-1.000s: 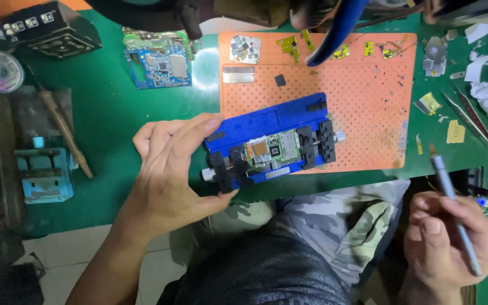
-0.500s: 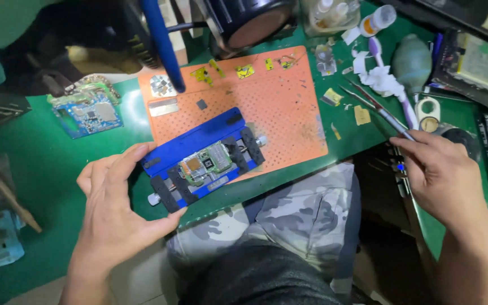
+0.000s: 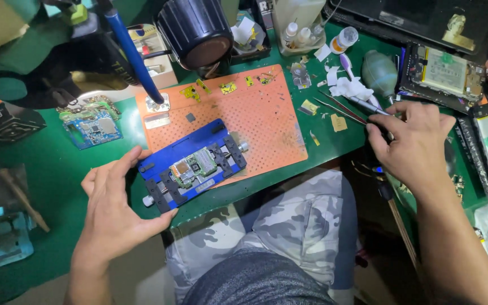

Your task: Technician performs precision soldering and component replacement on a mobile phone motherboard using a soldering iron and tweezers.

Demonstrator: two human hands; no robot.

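The person sits at a green desk (image 3: 40, 169) with an orange work mat (image 3: 255, 118) on it. The left hand (image 3: 114, 212) is open and it cups the left end of a blue clamp holder (image 3: 190, 166); the thumb lies under the near left corner and the fingers reach along the far left edge, so the holder sits just to the right of the palm, touching it. In the middle of the holder a small circuit board (image 3: 194, 168) is clamped, and it stays free of the hand. The holder lies tilted, half on the orange mat and half over the near edge of the desk. The right hand (image 3: 410, 144) is well apart from the holder, at the right side of the desk. It is closed around a thin silver tool (image 3: 365, 105), which points away to the upper left; I cannot tell exactly what kind of tool it is. Just beside this hand there are tweezers (image 3: 340, 112) and a crumpled white tissue (image 3: 348, 88). Further back stands a dark green rubber air blower (image 3: 379, 72). At the far left lies another blue circuit board (image 3: 92, 129), and a black round lens housing (image 3: 195, 31) hangs above the mat.
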